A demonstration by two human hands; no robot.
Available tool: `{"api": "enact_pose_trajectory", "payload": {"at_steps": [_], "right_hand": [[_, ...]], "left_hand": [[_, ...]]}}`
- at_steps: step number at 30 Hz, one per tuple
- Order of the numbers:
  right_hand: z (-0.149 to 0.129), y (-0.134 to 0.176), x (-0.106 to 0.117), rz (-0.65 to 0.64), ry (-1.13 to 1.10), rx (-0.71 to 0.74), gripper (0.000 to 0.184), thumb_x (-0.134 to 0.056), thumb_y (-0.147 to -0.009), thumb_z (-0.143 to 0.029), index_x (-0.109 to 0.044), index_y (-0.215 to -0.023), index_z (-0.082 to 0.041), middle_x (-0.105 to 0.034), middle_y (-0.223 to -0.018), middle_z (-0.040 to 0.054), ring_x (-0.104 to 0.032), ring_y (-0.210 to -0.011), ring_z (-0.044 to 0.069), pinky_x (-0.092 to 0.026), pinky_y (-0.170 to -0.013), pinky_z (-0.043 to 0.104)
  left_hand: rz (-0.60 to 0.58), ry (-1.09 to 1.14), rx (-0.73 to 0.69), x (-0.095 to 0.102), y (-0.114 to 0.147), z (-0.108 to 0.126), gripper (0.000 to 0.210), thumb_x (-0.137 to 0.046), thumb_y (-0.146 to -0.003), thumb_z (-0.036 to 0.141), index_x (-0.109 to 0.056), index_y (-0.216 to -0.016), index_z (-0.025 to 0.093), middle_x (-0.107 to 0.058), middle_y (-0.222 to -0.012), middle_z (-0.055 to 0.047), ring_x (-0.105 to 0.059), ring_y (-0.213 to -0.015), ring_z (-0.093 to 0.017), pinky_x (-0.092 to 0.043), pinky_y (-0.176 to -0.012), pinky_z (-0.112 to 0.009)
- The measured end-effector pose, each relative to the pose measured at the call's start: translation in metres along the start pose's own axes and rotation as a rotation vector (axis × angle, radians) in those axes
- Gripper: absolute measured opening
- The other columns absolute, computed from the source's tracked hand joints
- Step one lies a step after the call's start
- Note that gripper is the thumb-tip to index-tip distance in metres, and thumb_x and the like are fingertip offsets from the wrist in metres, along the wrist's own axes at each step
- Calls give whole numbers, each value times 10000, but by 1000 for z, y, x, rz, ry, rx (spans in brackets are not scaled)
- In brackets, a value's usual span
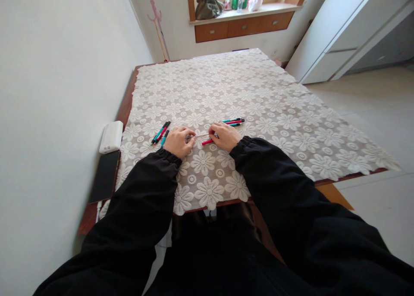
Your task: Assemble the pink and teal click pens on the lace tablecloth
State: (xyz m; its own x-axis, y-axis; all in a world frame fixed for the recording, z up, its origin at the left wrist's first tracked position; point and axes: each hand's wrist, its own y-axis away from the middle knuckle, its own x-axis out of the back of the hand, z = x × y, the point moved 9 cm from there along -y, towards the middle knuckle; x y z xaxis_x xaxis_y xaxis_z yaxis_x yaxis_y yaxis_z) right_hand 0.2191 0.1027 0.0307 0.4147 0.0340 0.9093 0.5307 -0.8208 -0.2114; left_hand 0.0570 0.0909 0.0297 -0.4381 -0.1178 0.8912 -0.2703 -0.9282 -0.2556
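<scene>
Between my two hands stretches a thin whitish rod (pixel 202 135), too small to identify surely. My left hand (pixel 180 141) is closed, its thumb and fingertips pinching the rod's left end. At the other end, my right hand (pixel 225 136) is closed with fingers bent around the rod. A red pen-like tube (pixel 206 142) pokes out below my right fingers; whether they grip it too I cannot tell. Teal, red and black pens (pixel 161 132) lie left of my left hand, one partly hidden by it. More such pens (pixel 235 122) lie just beyond my right hand.
A lace tablecloth (pixel 210 192) covers the wooden table. On its left edge, by the wall, are a white power-bank-like block (pixel 111 136) and a dark phone (pixel 105 176) with a white cable (pixel 98 212). Behind stands a windowsill (pixel 223 17) with bags; a white fridge (pixel 333 42) is at right.
</scene>
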Motion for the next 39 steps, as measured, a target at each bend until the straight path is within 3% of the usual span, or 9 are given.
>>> {"api": "enact_pose_trajectory", "payload": {"at_steps": [10,39], "right_hand": [[1,-1,-2,-3,-5,12,99,-582,-966,-167,-675,-952,-198,-719,-1045,88,-627,-1014,243,-441,-907,337],[1,0,-1,9,-35,-8,113,-562,-961,-169,-666,-969,-214,-726,-1065,83,-617,-1044,247,-443,-914,341]], "left_hand": [[-4,-3,28,0,-1,-4,192,-677,-907,283,-831,-1010,234,-771,-1037,-57,-684,-974,-251,-515,-916,-385],[10,59,99,0,-2,-14,174,-671,-878,328,-805,-905,221,-748,-899,-58,-661,-849,-221,-529,-847,-356]]}}
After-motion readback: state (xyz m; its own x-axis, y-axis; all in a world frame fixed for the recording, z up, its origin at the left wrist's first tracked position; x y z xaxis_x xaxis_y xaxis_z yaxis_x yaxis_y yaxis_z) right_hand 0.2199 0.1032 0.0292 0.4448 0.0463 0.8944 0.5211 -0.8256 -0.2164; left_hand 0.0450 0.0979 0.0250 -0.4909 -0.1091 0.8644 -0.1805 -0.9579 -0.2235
